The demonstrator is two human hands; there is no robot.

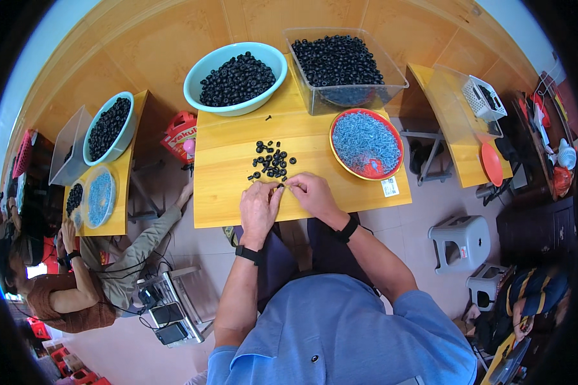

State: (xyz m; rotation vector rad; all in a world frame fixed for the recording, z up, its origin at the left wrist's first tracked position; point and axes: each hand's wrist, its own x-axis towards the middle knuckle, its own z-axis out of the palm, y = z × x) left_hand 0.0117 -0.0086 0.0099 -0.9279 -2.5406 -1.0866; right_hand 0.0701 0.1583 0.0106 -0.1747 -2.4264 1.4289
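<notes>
Over the near part of the yellow table (225,186), my left hand (259,206) and my right hand (310,195) meet with fingertips pinched together. A small black part (280,186) shows between them, too small to name exactly. Just beyond my fingers lies a loose pile of small black round pieces (273,163). To the right of the pile, a red bowl (372,174) with a yellow rim holds many silvery-blue screws (365,141). One small black piece (268,117) lies apart, farther back.
At the back stand a pale blue basin (192,86) and a clear plastic bin (311,99), both full of black round pieces. On the left, a co-worker (77,282) sits at another table (123,199) with similar containers. A grey stool (459,240) stands at right.
</notes>
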